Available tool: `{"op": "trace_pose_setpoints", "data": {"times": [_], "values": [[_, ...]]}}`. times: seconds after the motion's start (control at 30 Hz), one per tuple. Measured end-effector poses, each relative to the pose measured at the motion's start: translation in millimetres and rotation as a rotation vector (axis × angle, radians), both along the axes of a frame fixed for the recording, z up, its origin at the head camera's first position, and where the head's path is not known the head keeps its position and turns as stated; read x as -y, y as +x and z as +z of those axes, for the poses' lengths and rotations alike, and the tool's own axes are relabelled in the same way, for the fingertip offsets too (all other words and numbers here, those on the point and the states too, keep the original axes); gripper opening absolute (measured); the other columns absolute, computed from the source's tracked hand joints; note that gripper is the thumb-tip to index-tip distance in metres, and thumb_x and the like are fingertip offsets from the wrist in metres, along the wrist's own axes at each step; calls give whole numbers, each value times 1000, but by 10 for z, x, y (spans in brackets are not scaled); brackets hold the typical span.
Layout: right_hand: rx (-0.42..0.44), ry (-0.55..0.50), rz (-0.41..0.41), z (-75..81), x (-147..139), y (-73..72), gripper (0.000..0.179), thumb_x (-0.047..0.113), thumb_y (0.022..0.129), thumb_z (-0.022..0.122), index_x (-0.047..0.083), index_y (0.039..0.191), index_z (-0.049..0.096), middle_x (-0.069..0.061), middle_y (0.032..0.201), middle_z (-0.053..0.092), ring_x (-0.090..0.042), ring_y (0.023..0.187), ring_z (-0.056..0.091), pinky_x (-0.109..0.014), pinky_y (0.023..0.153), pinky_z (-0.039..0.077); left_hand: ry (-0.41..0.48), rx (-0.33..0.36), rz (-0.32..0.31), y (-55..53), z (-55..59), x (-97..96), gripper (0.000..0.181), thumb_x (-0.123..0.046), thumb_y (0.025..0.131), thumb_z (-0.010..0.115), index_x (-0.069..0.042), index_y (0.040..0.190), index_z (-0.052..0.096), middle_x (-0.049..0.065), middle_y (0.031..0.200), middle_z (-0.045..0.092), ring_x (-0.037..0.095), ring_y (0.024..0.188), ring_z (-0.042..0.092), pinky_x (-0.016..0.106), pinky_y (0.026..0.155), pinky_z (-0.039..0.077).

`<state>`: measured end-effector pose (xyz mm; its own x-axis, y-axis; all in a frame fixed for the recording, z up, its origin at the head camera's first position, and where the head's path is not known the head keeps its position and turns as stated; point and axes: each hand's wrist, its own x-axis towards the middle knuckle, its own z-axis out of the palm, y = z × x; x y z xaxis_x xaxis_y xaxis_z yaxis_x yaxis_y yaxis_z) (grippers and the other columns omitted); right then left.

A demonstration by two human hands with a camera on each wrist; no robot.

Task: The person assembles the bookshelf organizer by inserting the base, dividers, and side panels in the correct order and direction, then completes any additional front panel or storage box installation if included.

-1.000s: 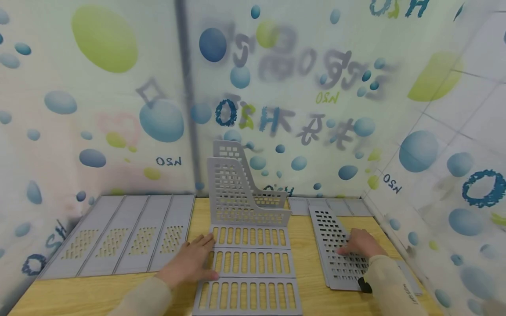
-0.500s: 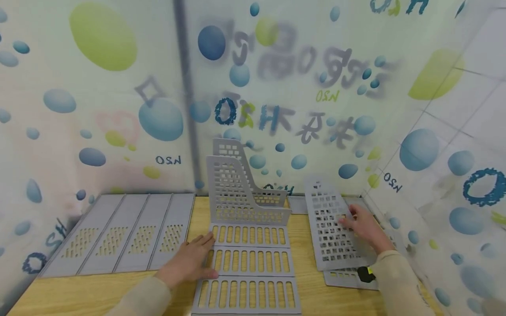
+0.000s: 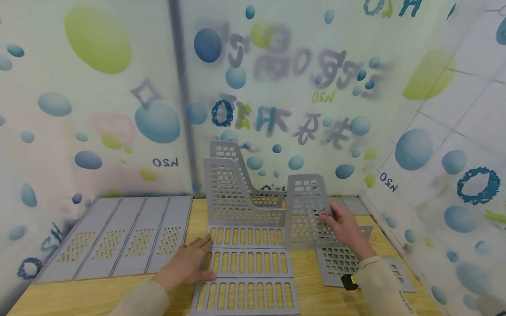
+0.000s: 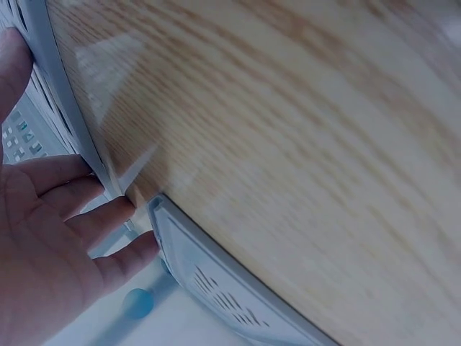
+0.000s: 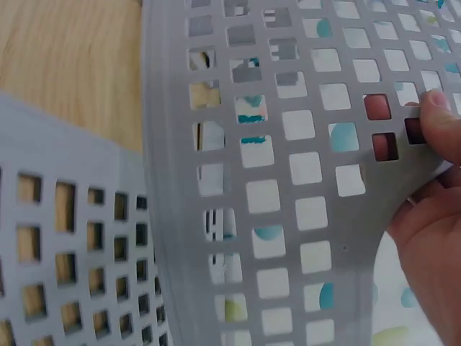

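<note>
My right hand (image 3: 348,230) pinches a grey perforated side panel (image 3: 292,206) by its curved edge. In the right wrist view the thumb lies over the holes of the held panel (image 5: 353,238), with fingers behind it. The panel stands roughly upright, its lower left corner close to the slotted grey base (image 3: 253,249). My left hand (image 3: 186,263) rests with fingers extended along the left edge of that base. Another perforated panel (image 3: 229,193) stands upright at the base's far end, with a matching one (image 3: 225,145) behind it. In the left wrist view the left hand (image 4: 50,238) shows relaxed fingers.
Flat grey panels joined in a row (image 3: 130,213) lie on the left of the wooden table (image 3: 99,298). Another perforated panel (image 3: 326,272) lies flat under the right forearm. A grey strip (image 3: 356,206) lies along the back right. Patterned curtains (image 3: 158,66) surround the table.
My right hand has lifted the perforated side panel off the one below it, tipped it upright and moved it left towards the base. The left hand has stayed in place.
</note>
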<state>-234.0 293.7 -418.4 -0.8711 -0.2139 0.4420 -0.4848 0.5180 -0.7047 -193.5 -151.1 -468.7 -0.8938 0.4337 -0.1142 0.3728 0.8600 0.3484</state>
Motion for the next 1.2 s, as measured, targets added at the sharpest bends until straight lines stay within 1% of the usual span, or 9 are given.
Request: {"op": "trace_pose_setpoints", "data": {"times": [0.3, 0.4, 0.53, 0.57, 0.67, 0.77, 0.93, 1.1, 1.2], "values": [[15, -14, -10, -5, -45, 56, 16, -7, 98, 63, -6, 114, 63, -18, 94, 70, -11, 78, 70, -33, 63, 58, -8, 4, -1, -8, 4, -17, 101, -54, 79, 83, 7, 150, 45, 25, 163, 35, 51, 143, 40, 80, 101, 36], [44, 36, -11, 1, -99, 74, 11, -1, 98, 66, -3, 109, 67, -14, 89, 71, -8, 70, 65, -30, 58, 53, 18, -15, 21, 15, -26, -9, 105, -54, 78, 84, 13, 149, 43, 33, 159, 34, 54, 142, 39, 77, 103, 38], [100, 139, 17, 5, -186, 98, 5, 5, 96, 71, 0, 94, 71, -7, 72, 66, -2, 56, 44, -26, 50, 38, 54, -30, 78, 72, -56, 23, 109, -55, 79, 84, 25, 140, 43, 47, 150, 34, 62, 138, 37, 71, 108, 38], [113, 153, 33, 0, -200, 103, 6, 6, 96, 71, 0, 93, 72, -7, 72, 67, 0, 57, 44, -26, 51, 38, 61, -28, 86, 84, -58, 37, 110, -56, 78, 84, 26, 138, 43, 49, 148, 34, 63, 138, 36, 71, 108, 37], [131, 148, 94, -33, -211, 114, 8, 3, 97, 68, -2, 96, 74, -13, 76, 70, -1, 64, 58, -28, 56, 51, 62, -13, 77, 99, -48, 80, 111, -57, 75, 86, 25, 137, 46, 48, 148, 35, 63, 138, 35, 71, 109, 36], [153, 105, 139, -81, -163, 115, 14, 3, 100, 65, -5, 106, 74, -20, 95, 76, -12, 83, 73, -34, 69, 60, 56, 7, 40, 94, -27, 117, 117, -58, 67, 91, 22, 140, 46, 48, 150, 33, 63, 140, 34, 71, 111, 34], [153, 95, 123, -136, -23, 92, 25, 9, 101, 65, -8, 118, 71, -21, 104, 76, -18, 90, 76, -34, 75, 62, 36, 25, 16, 83, 4, 133, 124, -58, 61, 93, 22, 142, 44, 47, 151, 31, 63, 142, 31, 70, 113, 32], [148, 79, 76, -130, 76, 81, 20, 8, 100, 66, -6, 111, 74, -17, 101, 77, -17, 90, 75, -34, 76, 62, 29, 11, 28, 98, 55, 147, 123, -55, 61, 94, 23, 141, 43, 47, 152, 31, 62, 142, 30, 69, 114, 31], [144, 25, 124, -160, 195, 71, 12, 4, 99, 66, -2, 102, 75, -16, 99, 77, -18, 88, 75, -36, 75, 62, 23, 5, 34, 118, 69, 148, 123, -53, 61, 95, 24, 141, 43, 47, 151, 31, 62, 142, 31, 69, 114, 31]]}}
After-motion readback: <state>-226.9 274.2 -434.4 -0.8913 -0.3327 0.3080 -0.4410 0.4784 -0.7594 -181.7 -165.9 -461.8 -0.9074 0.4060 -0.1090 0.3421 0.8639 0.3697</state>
